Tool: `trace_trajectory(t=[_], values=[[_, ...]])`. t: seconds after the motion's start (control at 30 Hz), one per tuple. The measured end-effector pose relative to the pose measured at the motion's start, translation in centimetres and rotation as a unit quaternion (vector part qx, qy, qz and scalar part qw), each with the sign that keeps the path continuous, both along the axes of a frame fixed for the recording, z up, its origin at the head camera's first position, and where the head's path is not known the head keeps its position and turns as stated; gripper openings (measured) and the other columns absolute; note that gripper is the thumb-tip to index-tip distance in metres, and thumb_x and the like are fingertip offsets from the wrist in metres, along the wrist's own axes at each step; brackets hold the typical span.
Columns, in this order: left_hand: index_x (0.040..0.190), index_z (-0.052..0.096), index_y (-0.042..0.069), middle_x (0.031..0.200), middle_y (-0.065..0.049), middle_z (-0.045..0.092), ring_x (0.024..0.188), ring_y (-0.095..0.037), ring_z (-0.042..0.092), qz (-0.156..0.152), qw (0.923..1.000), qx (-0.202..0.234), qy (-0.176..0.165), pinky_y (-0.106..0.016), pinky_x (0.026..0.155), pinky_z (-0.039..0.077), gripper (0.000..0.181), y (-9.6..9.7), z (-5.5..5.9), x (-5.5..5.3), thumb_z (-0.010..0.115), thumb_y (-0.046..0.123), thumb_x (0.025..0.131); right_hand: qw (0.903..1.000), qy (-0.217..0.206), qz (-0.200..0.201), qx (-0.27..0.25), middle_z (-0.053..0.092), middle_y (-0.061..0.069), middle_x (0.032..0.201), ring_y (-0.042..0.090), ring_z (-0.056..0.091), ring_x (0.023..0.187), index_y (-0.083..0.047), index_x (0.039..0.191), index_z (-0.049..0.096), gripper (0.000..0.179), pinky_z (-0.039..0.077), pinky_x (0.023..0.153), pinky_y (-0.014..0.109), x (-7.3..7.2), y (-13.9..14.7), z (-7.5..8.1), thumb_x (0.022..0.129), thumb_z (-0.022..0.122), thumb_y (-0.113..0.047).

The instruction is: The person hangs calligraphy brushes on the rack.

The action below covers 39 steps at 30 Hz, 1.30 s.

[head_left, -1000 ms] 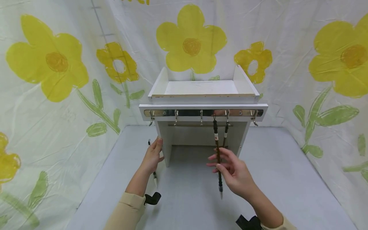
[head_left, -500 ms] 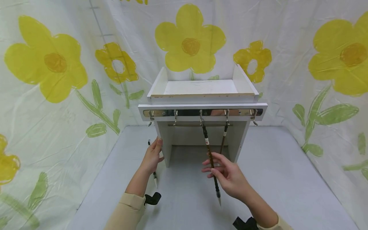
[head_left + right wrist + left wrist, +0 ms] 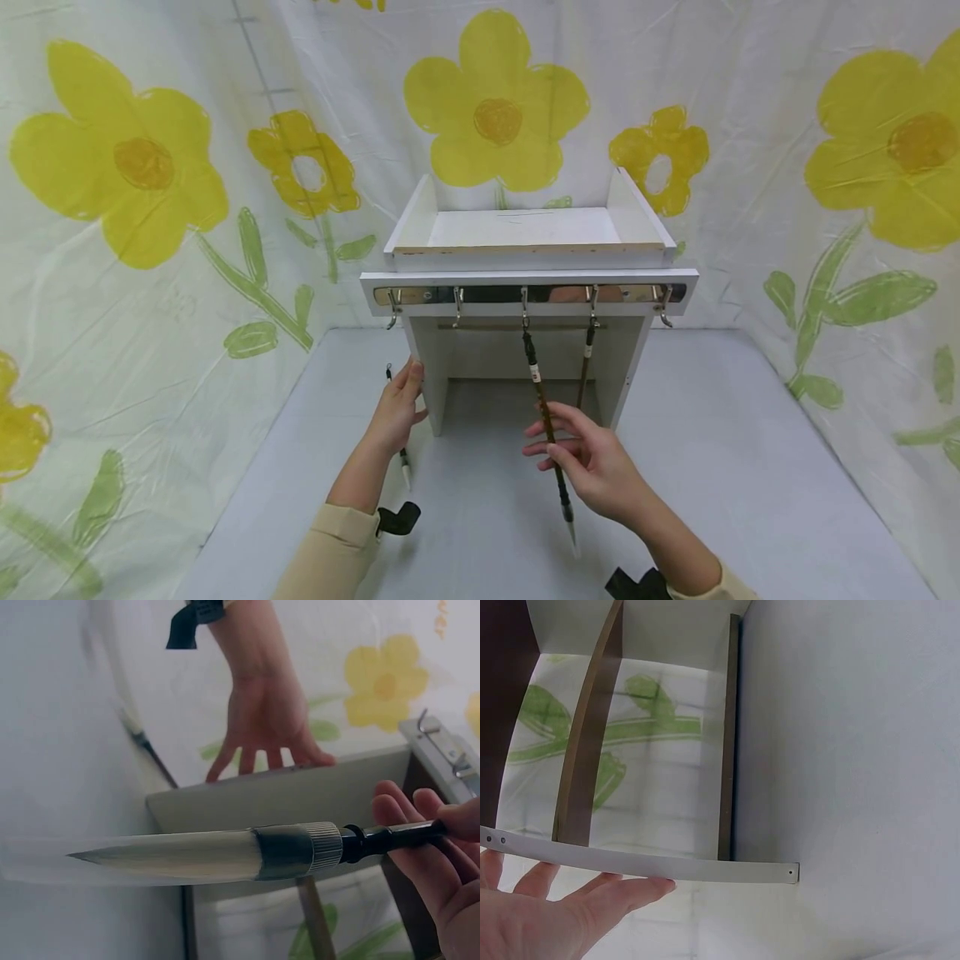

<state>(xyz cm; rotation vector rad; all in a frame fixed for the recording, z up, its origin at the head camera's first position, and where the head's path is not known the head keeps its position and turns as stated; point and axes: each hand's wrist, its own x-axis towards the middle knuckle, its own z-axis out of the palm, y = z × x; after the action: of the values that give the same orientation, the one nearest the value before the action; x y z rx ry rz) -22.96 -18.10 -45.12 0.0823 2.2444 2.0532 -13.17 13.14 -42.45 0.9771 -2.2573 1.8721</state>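
Note:
My right hand [image 3: 592,462] pinches a calligraphy brush [image 3: 545,408] by its brown handle, between thumb and fingers. The brush slants, its cord loop at the tip of the middle hook [image 3: 525,310] and its pale bristles pointing down. Close up in the right wrist view, the bristle head [image 3: 187,857] sits in a clear sleeve. My left hand [image 3: 397,408] rests straight, spread fingers against the left side panel [image 3: 645,864] of a white shelf. A second brush [image 3: 587,358] hangs from the hook to the right, partly hidden behind my right hand.
The white shelf [image 3: 525,260] stands against a flower-printed curtain [image 3: 757,208]. Several metal hooks line its front rail, including one at the far left [image 3: 393,310] and one at the far right [image 3: 663,308]. Another brush [image 3: 406,467] lies on the white table [image 3: 750,467], partly behind my left hand.
The brush in my right hand has moved left and slightly down, from near the second brush's hook to the middle hook, and now slants. My left hand stays at the side panel.

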Motion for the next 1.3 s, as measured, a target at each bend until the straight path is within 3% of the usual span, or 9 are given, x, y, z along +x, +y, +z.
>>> trace_trajectory(t=[0.43,0.73,1.07,1.3], values=[[0.163,0.016,0.018,0.168,-0.017,0.016,0.152,-0.044,0.022,0.0,1.0,0.003,0.005,-0.067,0.108,0.036,0.071,0.0,0.1,0.1,0.034,0.056,0.105,0.9997,-0.023,0.004,-0.001,0.067,0.014,0.121,0.028,0.074,0.1,-0.011,0.144,0.047,0.052,0.063,0.073,0.037,-0.8,-0.1,0.0,0.098,0.056,0.011],[0.163,0.016,0.017,0.168,-0.017,0.017,0.151,-0.044,0.023,0.004,1.0,0.002,0.002,-0.067,0.108,0.037,0.073,0.1,0.1,0.1,0.035,0.057,0.105,0.9994,-0.032,-0.007,0.0,0.067,0.016,0.12,0.028,0.075,0.099,-0.009,0.143,0.047,0.051,0.063,0.074,0.041,-1.9,-0.4,-0.8,0.097,0.055,0.013],[0.163,0.016,0.019,0.168,-0.017,0.016,0.151,-0.045,0.022,0.004,1.0,0.0,0.006,-0.068,0.107,0.037,0.072,-0.1,0.0,0.1,0.034,0.057,0.105,0.9978,-0.009,-0.03,0.059,0.068,0.012,0.121,0.025,0.073,0.106,-0.009,0.142,0.045,0.045,0.06,0.088,0.03,-3.8,-1.9,-2.0,0.101,0.055,0.005],[0.163,0.017,0.02,0.168,-0.015,0.016,0.151,-0.045,0.022,0.002,1.0,0.001,0.008,-0.067,0.107,0.037,0.072,-0.1,-0.2,0.0,0.034,0.058,0.105,0.9939,0.017,-0.05,0.097,0.071,0.011,0.121,0.023,0.071,0.112,-0.007,0.135,0.048,0.036,0.057,0.094,0.038,-4.5,-2.3,-2.6,0.102,0.053,0.005]])
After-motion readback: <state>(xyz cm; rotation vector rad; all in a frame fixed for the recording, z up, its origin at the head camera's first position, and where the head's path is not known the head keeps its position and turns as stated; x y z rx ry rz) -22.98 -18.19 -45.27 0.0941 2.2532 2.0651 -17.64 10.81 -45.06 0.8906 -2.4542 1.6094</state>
